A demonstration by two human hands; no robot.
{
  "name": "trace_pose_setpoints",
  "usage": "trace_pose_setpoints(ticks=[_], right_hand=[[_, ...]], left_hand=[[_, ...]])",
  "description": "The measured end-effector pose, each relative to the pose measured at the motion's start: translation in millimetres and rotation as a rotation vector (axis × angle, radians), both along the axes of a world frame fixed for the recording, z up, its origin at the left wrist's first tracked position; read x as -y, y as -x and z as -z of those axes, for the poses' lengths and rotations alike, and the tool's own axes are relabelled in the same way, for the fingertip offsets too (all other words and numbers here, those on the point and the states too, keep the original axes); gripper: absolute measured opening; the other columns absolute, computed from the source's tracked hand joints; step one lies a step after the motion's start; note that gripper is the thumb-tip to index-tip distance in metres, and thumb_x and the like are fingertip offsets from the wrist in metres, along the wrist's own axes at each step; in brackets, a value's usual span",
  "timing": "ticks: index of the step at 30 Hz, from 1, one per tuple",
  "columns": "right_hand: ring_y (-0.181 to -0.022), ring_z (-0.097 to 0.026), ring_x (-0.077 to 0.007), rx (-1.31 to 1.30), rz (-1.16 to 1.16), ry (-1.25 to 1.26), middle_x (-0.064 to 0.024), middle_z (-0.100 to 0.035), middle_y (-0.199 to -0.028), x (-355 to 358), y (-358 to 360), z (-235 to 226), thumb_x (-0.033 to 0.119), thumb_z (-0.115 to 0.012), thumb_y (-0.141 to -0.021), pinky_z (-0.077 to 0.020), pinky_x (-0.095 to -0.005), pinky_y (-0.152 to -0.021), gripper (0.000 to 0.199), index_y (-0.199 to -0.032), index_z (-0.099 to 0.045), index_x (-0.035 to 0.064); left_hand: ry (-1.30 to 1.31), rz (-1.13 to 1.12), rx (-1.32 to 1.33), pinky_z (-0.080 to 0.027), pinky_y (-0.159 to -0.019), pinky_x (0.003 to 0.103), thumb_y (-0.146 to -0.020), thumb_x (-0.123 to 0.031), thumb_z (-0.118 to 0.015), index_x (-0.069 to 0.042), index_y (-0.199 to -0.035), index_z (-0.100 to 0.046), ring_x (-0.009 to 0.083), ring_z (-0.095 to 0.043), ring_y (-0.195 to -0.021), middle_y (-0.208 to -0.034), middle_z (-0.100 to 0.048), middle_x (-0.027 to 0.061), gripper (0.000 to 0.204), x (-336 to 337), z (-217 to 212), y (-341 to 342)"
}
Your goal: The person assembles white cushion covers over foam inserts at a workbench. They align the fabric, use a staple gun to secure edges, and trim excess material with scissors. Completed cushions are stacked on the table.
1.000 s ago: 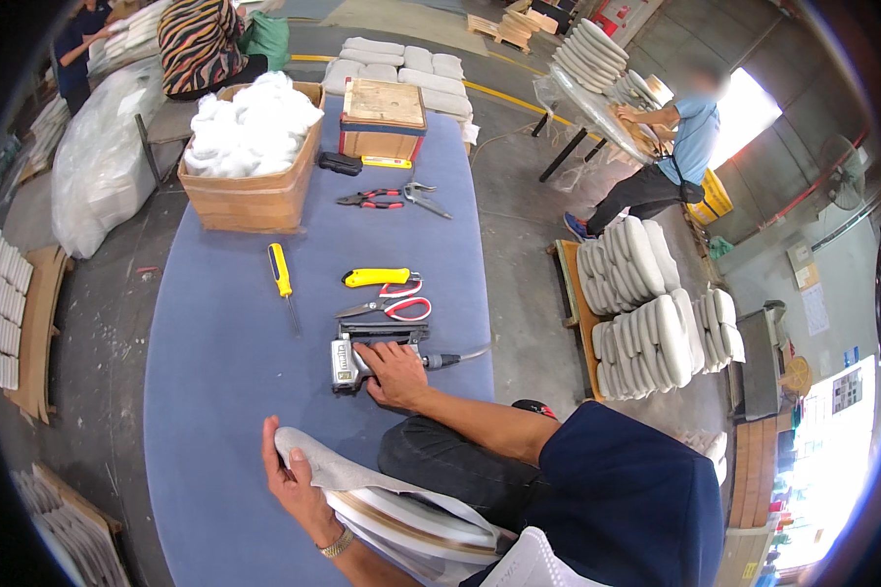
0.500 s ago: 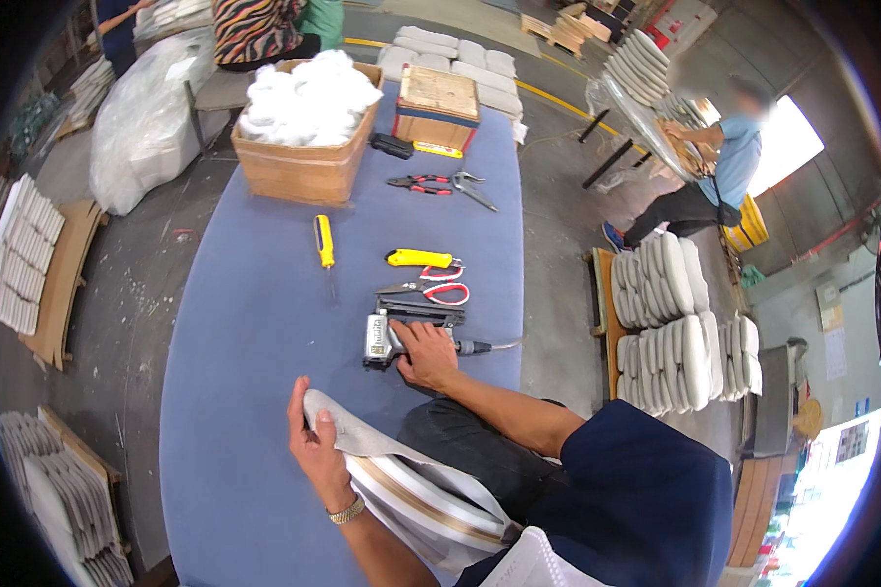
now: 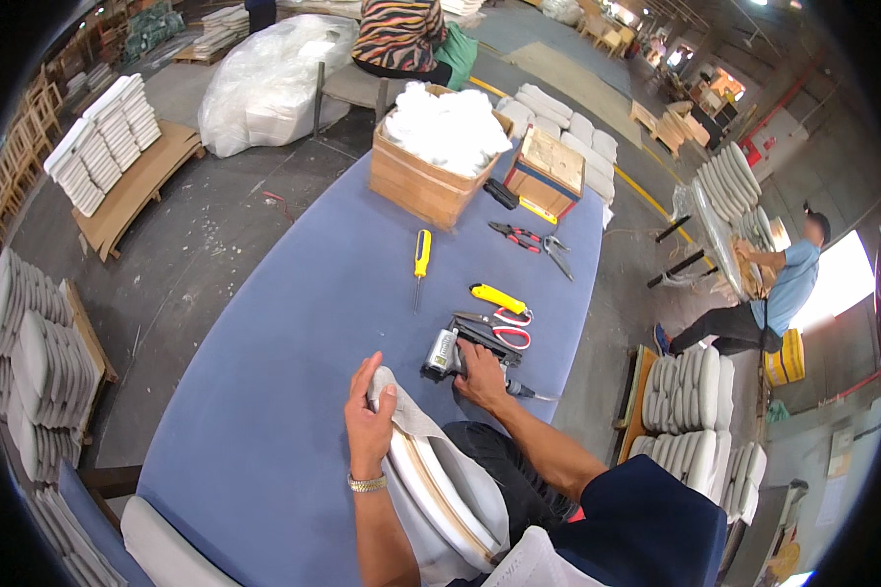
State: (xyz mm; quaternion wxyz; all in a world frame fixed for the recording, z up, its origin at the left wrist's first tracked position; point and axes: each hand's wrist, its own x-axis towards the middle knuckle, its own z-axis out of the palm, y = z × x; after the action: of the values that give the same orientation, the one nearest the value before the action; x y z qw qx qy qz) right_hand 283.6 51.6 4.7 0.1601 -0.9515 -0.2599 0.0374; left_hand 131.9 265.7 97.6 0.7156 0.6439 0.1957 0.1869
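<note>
My left hand [image 3: 370, 423], a watch at its wrist, grips the upper end of a curved seat cushion [image 3: 439, 489]. Pale grey fabric [image 3: 406, 406] wraps over that end. White padding and a brown strip show along the cushion's edge, and its lower end rests by my lap. My right hand [image 3: 482, 376] is closed round the handle of a silver and black staple gun [image 3: 444, 354] lying on the blue table, its air hose [image 3: 533, 393] running right. Beyond it lie red-handled scissors [image 3: 504, 328] and a yellow utility knife [image 3: 497, 297].
On the blue table [image 3: 294, 391] are a yellow screwdriver [image 3: 422, 256], pliers [image 3: 519, 235], a carton of white stuffing [image 3: 426, 181] and a wooden box [image 3: 546, 171]. Stacked cushions [image 3: 690, 396] stand right, more [image 3: 44, 367] left. A person in blue [image 3: 791, 284] works at the right.
The view has swung left, so the table and tools appear farther right. My left hand keeps its grip on the cushion; my right fingers have closed further round the staple gun's handle.
</note>
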Motion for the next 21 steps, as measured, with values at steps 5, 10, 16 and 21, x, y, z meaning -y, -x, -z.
trace_pose_setpoints(ticks=[5,10,16,21], right_hand=[[-0.108,-0.065,-0.0393,-0.272,-0.02,-0.151,-0.0239,-0.066,-0.12,3,-15,-44,0.024,-0.074,-0.078,-0.0524,-0.0472,-0.095,0.065,-0.137,-0.056,0.0045],[-0.098,-0.07,-0.0231,-0.557,0.092,-0.371,-0.0149,-0.074,-0.109,9,-9,-114,0.027,-0.081,-0.082,-0.0536,-0.0358,-0.091,0.049,-0.122,-0.069,-0.0002],[-0.099,-0.068,-0.0201,-0.714,-0.188,-0.223,-0.0141,-0.073,-0.113,-12,-11,-181,0.02,-0.084,-0.079,-0.0535,-0.0361,-0.091,0.048,-0.12,-0.069,-0.0001],[-0.115,-0.063,-0.0202,-0.562,-0.505,-0.479,-0.0128,-0.063,-0.132,1,-22,-191,0.015,-0.086,-0.075,-0.0498,-0.0365,-0.099,0.061,-0.13,-0.063,0.0016]], left_hand=[[0.014,-0.022,0.027,-0.033,-0.12,0.04,-0.094,-0.007,-0.064,-0.007,-0.144,-0.059,0.0304,-0.043,-0.146,-0.15,-0.054,0.0176,0.05,2,0,0],[-0.007,-0.01,0.039,-0.033,-0.12,0.04,-0.094,-0.007,-0.064,-0.007,-0.144,-0.059,0.0304,-0.043,-0.146,-0.15,-0.054,0.0169,0.05,1,0,1],[-0.046,-0.031,0.034,-0.033,-0.12,0.041,-0.094,-0.009,-0.064,-0.008,-0.146,-0.057,0.0308,-0.044,-0.146,-0.149,-0.055,0.0174,0.053,-1,0,3],[-0.149,0.042,-0.029,-0.029,-0.122,0.042,-0.093,-0.013,-0.063,-0.008,-0.149,-0.055,0.0317,-0.042,-0.148,-0.15,-0.055,0.0185,0.057,1,1,0]])
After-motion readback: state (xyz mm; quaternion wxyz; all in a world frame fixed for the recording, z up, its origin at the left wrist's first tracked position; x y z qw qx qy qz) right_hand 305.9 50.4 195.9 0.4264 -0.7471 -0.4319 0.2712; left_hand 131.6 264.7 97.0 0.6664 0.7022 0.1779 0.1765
